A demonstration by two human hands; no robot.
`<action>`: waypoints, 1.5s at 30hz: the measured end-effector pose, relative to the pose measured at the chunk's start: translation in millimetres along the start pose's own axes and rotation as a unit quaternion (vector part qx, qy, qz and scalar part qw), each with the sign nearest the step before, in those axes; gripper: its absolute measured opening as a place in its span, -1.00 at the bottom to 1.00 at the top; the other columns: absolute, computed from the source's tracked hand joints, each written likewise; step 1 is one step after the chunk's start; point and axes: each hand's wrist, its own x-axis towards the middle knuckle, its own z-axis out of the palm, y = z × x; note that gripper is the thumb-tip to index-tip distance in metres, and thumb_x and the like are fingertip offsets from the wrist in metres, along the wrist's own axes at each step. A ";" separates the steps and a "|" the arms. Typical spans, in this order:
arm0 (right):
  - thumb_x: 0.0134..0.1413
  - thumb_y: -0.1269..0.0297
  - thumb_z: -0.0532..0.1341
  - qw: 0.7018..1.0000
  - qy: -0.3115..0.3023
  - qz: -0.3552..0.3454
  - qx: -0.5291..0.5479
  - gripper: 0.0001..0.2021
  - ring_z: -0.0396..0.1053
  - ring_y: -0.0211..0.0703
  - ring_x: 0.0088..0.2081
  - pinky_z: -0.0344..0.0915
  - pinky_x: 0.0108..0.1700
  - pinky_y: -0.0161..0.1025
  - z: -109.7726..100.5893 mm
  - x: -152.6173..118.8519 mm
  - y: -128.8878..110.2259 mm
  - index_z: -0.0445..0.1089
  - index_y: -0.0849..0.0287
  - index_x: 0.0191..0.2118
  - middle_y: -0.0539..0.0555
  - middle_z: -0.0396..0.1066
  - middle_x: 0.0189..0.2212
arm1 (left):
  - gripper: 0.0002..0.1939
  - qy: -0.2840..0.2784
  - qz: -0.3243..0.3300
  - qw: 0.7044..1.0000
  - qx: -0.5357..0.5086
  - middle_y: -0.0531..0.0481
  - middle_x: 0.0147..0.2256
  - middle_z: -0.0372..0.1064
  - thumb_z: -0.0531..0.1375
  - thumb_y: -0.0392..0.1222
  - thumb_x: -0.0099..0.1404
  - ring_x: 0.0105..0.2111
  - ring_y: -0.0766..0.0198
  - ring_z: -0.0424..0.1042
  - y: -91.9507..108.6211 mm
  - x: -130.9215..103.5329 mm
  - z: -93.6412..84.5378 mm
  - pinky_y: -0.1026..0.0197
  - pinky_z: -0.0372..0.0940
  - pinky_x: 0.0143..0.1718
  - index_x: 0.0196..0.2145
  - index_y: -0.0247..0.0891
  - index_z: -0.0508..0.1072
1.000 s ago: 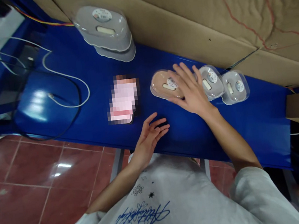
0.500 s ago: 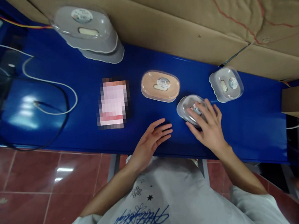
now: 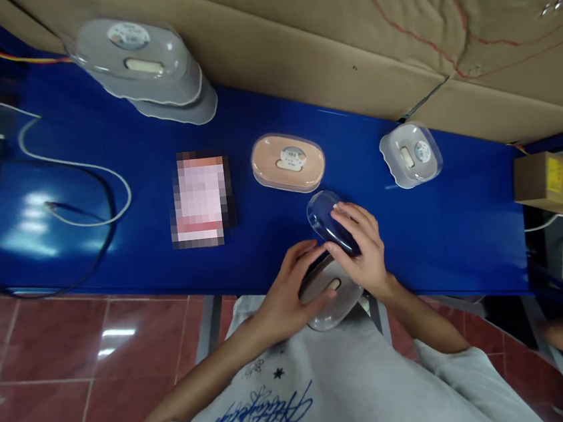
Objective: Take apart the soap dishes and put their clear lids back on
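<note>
Grasping left hand [image 3: 289, 295]: your fingers and thumb are around a grey box [image 3: 344, 300], tilted at the near edge of the tabletop [image 3: 440, 241], before your shirt.
Right hand [image 3: 365, 249]: your fingers curl over a clear cover [image 3: 323, 213], just above the box; whether the two touch cannot be told.
Slip risk: the box could drop past the edge if your left hold loosens, since the tabletop supports it little or not at all.
Cover risk: its smooth curved wall may slide from your fingertips, or crack if squeezed hard.
Box axis: seems slantwise, near left to far right; your hand hides part.
Cover axis: slantwise, rounded free end pointing far left, other end near right.
Peach box [image 3: 284, 169]: lying lengthwise across the tabletop, near the cover.
</note>
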 end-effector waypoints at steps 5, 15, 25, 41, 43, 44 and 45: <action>0.38 0.16 0.33 1.000 0.013 0.024 -0.012 -0.48 0.41 0.15 0.33 0.35 0.35 0.22 -9.8 8.2 9.8 0.33 -0.12 0.38 0.13 0.48 0.28 | 0.00 -0.132 0.053 0.972 0.189 -0.29 0.47 0.08 0.45 0.21 0.28 0.45 -0.34 0.11 8.1 2.8 -4.7 -0.49 0.05 0.41 0.52 0.10 0.08; 0.47 0.15 0.25 0.973 -0.113 -0.101 -0.172 -0.60 0.39 0.12 0.37 0.08 0.46 0.24 -45.0 45.3 80.2 0.38 -0.04 0.34 0.14 0.47 0.33 | 0.16 -0.145 0.041 0.963 0.222 -0.19 0.48 0.16 0.48 -0.07 0.24 0.42 -0.26 0.21 11.0 22.2 -49.8 -0.37 0.10 0.38 0.56 0.10 -0.12; 0.31 -0.10 0.36 0.936 -0.300 -0.181 -0.020 -0.13 0.09 0.26 0.53 0.12 0.51 0.30 -19.2 16.5 13.3 0.05 0.05 0.56 0.26 0.08 0.54 | 0.05 -0.061 0.109 0.955 0.268 -0.35 0.55 -0.09 0.43 -0.15 0.28 0.55 -0.27 -0.03 6.7 10.0 -69.6 -0.49 -0.10 0.49 0.52 -0.01 -0.08; 0.33 0.05 0.38 0.972 -0.214 -0.070 0.069 -0.40 0.19 0.26 0.46 0.31 0.39 0.34 -15.4 -8.0 7.9 0.33 -0.11 0.41 0.22 0.11 0.51 | 0.18 0.028 0.086 0.985 0.144 -0.31 0.38 0.22 0.56 0.07 0.16 0.37 -0.30 0.26 -19.2 8.1 -66.8 -0.36 0.24 0.33 0.50 0.04 -0.05; 0.33 0.08 0.38 0.974 -0.205 -0.063 0.076 -0.42 0.19 0.24 0.47 0.31 0.39 0.34 -14.2 -10.2 6.9 0.34 -0.15 0.40 0.18 0.09 0.53 | 0.18 0.033 0.090 0.987 0.129 -0.32 0.38 0.22 0.57 0.07 0.16 0.36 -0.30 0.26 -22.3 8.5 -66.7 -0.37 0.26 0.31 0.49 0.04 -0.05; 0.33 0.10 0.39 0.974 -0.202 -0.061 0.079 -0.44 0.20 0.23 0.47 0.32 0.39 0.33 -13.7 -10.7 6.5 0.36 -0.16 0.39 0.16 0.08 0.53 | 0.18 0.035 0.093 0.987 0.124 -0.32 0.38 0.22 0.57 0.07 0.15 0.36 -0.30 0.27 -23.5 8.7 -66.4 -0.37 0.26 0.30 0.49 0.04 -0.05; 0.33 0.11 0.38 0.975 -0.200 -0.060 0.082 -0.46 0.20 0.22 0.47 0.32 0.39 0.32 -13.4 -10.8 6.3 0.38 -0.16 0.37 0.15 0.07 0.54 | 0.18 0.035 0.095 0.987 0.122 -0.32 0.38 0.23 0.57 0.07 0.15 0.36 -0.31 0.27 -24.4 8.9 -66.0 -0.36 0.27 0.29 0.49 0.05 -0.04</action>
